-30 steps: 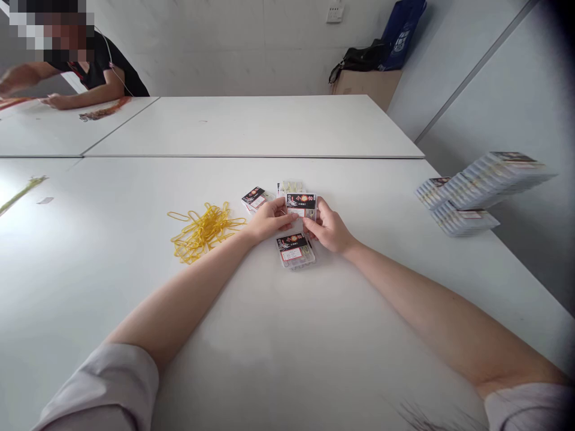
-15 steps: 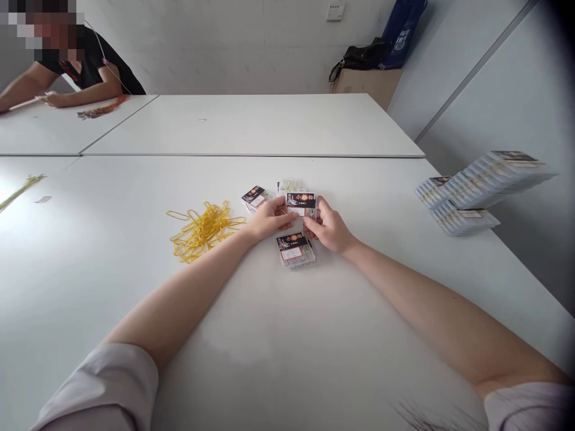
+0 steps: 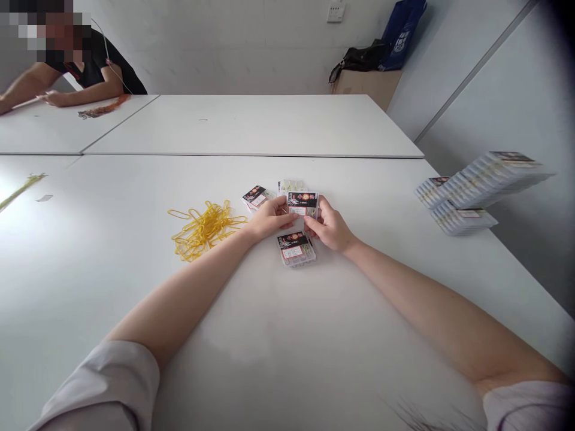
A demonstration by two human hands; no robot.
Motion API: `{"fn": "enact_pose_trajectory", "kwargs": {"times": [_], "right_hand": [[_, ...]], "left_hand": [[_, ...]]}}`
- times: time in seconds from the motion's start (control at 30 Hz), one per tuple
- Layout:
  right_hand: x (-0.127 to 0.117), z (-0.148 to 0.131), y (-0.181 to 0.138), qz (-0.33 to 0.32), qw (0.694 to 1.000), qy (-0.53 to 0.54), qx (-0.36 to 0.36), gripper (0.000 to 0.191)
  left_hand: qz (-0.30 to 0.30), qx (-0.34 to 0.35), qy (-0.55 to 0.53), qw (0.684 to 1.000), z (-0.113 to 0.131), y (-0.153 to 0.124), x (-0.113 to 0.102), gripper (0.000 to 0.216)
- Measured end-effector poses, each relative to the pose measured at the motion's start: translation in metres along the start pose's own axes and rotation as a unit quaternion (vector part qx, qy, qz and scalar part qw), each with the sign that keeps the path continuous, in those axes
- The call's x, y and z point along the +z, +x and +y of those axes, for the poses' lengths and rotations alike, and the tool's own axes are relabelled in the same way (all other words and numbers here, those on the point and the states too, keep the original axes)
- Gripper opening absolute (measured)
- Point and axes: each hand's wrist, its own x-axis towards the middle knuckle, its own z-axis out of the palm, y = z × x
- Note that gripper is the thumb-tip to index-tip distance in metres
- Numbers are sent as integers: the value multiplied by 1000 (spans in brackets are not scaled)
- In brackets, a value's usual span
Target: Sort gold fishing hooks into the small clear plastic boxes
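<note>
In the head view, the left hand (image 3: 272, 220) and the right hand (image 3: 331, 227) meet over the desk (image 3: 269, 335), nearer its far edge than its near side, and pinch the held case (image 3: 302, 202) between them. Each hand grips one side of this small clear case, with the thumbs along the part towards the person and the other fingers partly hidden behind it; its black label with a bright emblem faces up towards the camera. Just on the near side of the hands, a second case (image 3: 296, 250) with the same kind of label lies on the desk, slightly turned. Beyond the left hand, towards the far edge, lies a tilted labelled case (image 3: 255, 196), and beside it, partly hidden by the held case, a clear case with yellowish contents (image 3: 293, 185). Left of the left hand spreads a loose tangle of yellow loops (image 3: 207, 230). Towards the desk's left side lie a pale scrap (image 3: 44, 198) and a yellow-green bundle (image 3: 20, 190). By the right edge, near the far right corner, similar cases stand in leaning stacks (image 3: 480, 179). Across the seam, at the left of the far desks, a co-worker in black (image 3: 101, 66) leans forearms on the surface beside an orange-brown bundle (image 3: 104, 109).
</note>
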Motion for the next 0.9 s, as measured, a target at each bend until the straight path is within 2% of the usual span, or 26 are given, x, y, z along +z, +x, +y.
{"fn": "enact_pose_trajectory", "kwargs": {"times": [0.4,0.5,0.57,0.67,0.73,0.9], "right_hand": [[-1,0,0,-2,1000,-2,0,37],[0,-1,-1,-5,1000,4,-13,39],[1,-3,-3,-18,999,13,-41,46],[3,-6,-5,-25,997,8,-78,76],[4,-6,-6,-4,996,-9,-88,90],[1,-6,-6,48,990,-59,-116,89]], "left_hand": [[-11,8,-1,1000,0,0,0,45],[-7,2,-43,999,3,-2,0,48],[-7,-2,-93,996,7,-4,-1,50],[-18,2,-149,989,10,-7,-4,52],[-24,6,-168,986,11,-8,-6,53],[-31,-3,-178,984,11,-7,-6,52]]}}
